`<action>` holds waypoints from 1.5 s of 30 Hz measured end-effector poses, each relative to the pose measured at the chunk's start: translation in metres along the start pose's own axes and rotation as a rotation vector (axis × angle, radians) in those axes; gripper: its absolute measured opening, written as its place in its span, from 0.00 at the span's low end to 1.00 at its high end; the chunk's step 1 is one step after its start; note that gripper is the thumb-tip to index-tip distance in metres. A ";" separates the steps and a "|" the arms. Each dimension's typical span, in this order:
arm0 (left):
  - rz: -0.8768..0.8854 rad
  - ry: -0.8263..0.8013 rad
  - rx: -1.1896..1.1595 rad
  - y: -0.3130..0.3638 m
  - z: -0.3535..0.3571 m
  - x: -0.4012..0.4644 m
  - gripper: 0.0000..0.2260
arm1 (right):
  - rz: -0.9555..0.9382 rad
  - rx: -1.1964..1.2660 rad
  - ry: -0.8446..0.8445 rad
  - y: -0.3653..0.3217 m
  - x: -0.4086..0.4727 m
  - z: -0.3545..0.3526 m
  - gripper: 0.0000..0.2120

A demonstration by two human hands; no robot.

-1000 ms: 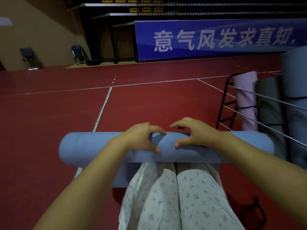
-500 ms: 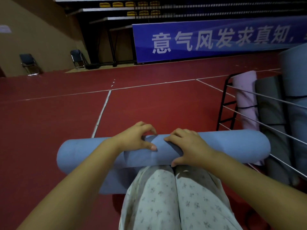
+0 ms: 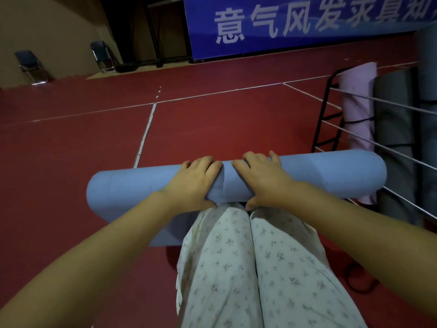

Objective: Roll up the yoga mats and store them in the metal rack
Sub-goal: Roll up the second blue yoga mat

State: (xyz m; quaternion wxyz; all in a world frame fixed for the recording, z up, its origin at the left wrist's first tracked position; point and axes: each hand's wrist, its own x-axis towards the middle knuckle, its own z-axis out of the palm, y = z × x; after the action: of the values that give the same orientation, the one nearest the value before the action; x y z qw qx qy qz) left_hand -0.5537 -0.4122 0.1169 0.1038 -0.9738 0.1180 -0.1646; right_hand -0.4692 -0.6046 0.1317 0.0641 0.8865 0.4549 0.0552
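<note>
A light blue yoga mat (image 3: pixel 319 176) lies rolled into a thick tube across the red floor, just beyond my knees. A short unrolled flap (image 3: pixel 170 230) of it still lies flat by my left leg. My left hand (image 3: pixel 194 183) grips the roll near its middle, fingers over the top and thumb under the near side. My right hand (image 3: pixel 262 181) grips it the same way right beside the left. The metal rack (image 3: pixel 328 114) stands at the right with a pink mat (image 3: pixel 357 107) and grey rolled mats (image 3: pixel 395 110) upright in it.
Red sports floor with white lines (image 3: pixel 146 131) stretches ahead. A blue banner (image 3: pixel 295 22) lines the far wall, with two folding chairs (image 3: pixel 30 66) at the far left. A black strap (image 3: pixel 359 280) lies on the floor by my right leg. My patterned trousers (image 3: pixel 248 268) fill the foreground.
Both hands moved from fingertip pinches at the roll's top to full grips around it. The roll turned toward my knees and the flat flap got shorter. My head tilted down.
</note>
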 end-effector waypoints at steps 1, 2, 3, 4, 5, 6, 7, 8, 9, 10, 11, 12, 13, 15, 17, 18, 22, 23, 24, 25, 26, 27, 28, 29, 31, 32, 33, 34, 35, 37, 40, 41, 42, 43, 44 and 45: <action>-0.011 0.001 -0.019 -0.001 -0.001 0.001 0.38 | 0.007 -0.007 0.001 -0.002 0.001 -0.001 0.46; -0.026 -0.012 -0.033 -0.002 -0.002 0.002 0.37 | 0.002 -0.012 0.010 -0.002 0.001 -0.002 0.45; -0.044 -0.030 -0.039 -0.002 -0.003 0.003 0.37 | -0.014 -0.021 0.026 0.000 0.002 -0.005 0.43; -0.056 -0.048 -0.036 -0.002 -0.004 0.004 0.37 | -0.033 -0.031 0.038 0.004 0.002 -0.008 0.42; -0.064 -0.064 -0.033 -0.002 -0.007 0.004 0.38 | -0.052 -0.039 0.049 0.007 0.002 -0.012 0.42; -0.070 -0.071 -0.034 -0.003 -0.011 0.004 0.38 | -0.065 -0.040 0.060 0.010 0.001 -0.017 0.41; -0.073 -0.071 -0.036 -0.004 -0.018 0.004 0.38 | -0.075 -0.034 0.076 0.012 -0.001 -0.023 0.41; -0.075 -0.067 -0.039 -0.004 -0.027 0.004 0.38 | -0.086 -0.022 0.097 0.014 -0.005 -0.031 0.40; -0.073 -0.059 -0.042 -0.004 -0.038 0.003 0.38 | -0.096 -0.007 0.116 0.016 -0.009 -0.039 0.40; -0.069 -0.046 -0.046 -0.002 -0.050 0.002 0.38 | -0.107 0.010 0.132 0.017 -0.015 -0.048 0.40; -0.061 -0.031 -0.051 0.000 -0.063 -0.001 0.38 | -0.115 0.030 0.147 0.017 -0.022 -0.057 0.40; -0.048 -0.018 -0.049 0.004 -0.076 -0.003 0.38 | -0.122 0.049 0.164 0.018 -0.031 -0.065 0.40; -0.031 -0.012 -0.037 0.009 -0.089 -0.006 0.38 | -0.132 0.065 0.182 0.017 -0.040 -0.073 0.40; 0.006 -0.020 -0.005 0.024 -0.116 -0.015 0.38 | -0.150 0.091 0.205 0.014 -0.063 -0.084 0.40; 0.036 -0.051 0.011 0.040 -0.135 -0.028 0.39 | -0.163 0.123 0.213 0.009 -0.090 -0.090 0.39; 0.054 -0.058 0.013 0.048 -0.143 -0.036 0.38 | -0.170 0.142 0.218 0.006 -0.104 -0.091 0.39; 0.108 -0.103 -0.043 0.073 -0.141 -0.061 0.36 | -0.170 0.227 0.146 -0.006 -0.136 -0.072 0.38; 0.107 -0.130 -0.072 0.078 -0.132 -0.065 0.35 | -0.169 0.269 0.106 -0.008 -0.138 -0.061 0.38; 0.102 -0.162 -0.103 0.082 -0.121 -0.068 0.34 | -0.171 0.314 0.065 -0.010 -0.139 -0.048 0.37; 0.094 -0.201 -0.138 0.085 -0.109 -0.070 0.34 | -0.175 0.344 0.027 -0.012 -0.137 -0.037 0.37; 0.074 -0.247 -0.186 0.087 -0.099 -0.072 0.35 | -0.185 0.352 0.004 -0.013 -0.134 -0.028 0.37; 0.039 -0.298 -0.253 0.085 -0.091 -0.073 0.37 | -0.201 0.344 -0.004 -0.014 -0.130 -0.022 0.37; -0.004 -0.340 -0.328 0.081 -0.087 -0.075 0.38 | -0.215 0.335 -0.003 -0.013 -0.125 -0.019 0.37; -0.037 -0.365 -0.400 0.077 -0.084 -0.075 0.39 | -0.224 0.337 -0.005 -0.012 -0.120 -0.020 0.37; -0.065 -0.390 -0.512 0.069 -0.082 -0.073 0.39 | -0.240 0.381 -0.028 -0.009 -0.112 -0.024 0.36; -0.067 -0.406 -0.555 0.065 -0.081 -0.069 0.38 | -0.246 0.413 -0.053 -0.007 -0.108 -0.025 0.36; -0.068 -0.426 -0.595 0.061 -0.080 -0.064 0.36 | -0.248 0.446 -0.087 -0.004 -0.103 -0.025 0.36; -0.071 -0.449 -0.635 0.056 -0.080 -0.058 0.34 | -0.249 0.481 -0.126 -0.001 -0.096 -0.025 0.36; -0.082 -0.478 -0.676 0.050 -0.079 -0.052 0.33 | -0.248 0.518 -0.166 0.002 -0.089 -0.026 0.36; -0.131 -0.560 -0.766 0.037 -0.079 -0.041 0.32 | -0.238 0.588 -0.258 0.009 -0.073 -0.027 0.36; -0.180 -0.648 -0.866 0.024 -0.078 -0.030 0.33 | -0.223 0.667 -0.385 0.018 -0.056 -0.031 0.35; -0.186 -0.662 -0.891 0.021 -0.077 -0.027 0.31 | -0.222 0.674 -0.405 0.020 -0.052 -0.031 0.35; -0.196 -0.678 -0.917 0.017 -0.076 -0.024 0.30 | -0.217 0.669 -0.420 0.021 -0.050 -0.033 0.36; -0.206 -0.696 -0.942 0.015 -0.076 -0.020 0.28 | -0.210 0.659 -0.428 0.022 -0.048 -0.034 0.36; -0.215 -0.714 -0.961 0.013 -0.075 -0.017 0.27 | -0.206 0.644 -0.426 0.023 -0.047 -0.036 0.37; -0.222 -0.731 -0.975 0.012 -0.074 -0.015 0.26 | -0.205 0.621 -0.415 0.023 -0.047 -0.038 0.38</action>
State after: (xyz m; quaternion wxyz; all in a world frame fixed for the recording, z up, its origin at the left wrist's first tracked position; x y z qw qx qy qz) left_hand -0.5954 -0.4314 0.1784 -0.3370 -0.9091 0.0347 0.2426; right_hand -0.4840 -0.6542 0.1711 -0.1114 0.8059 0.5136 -0.2725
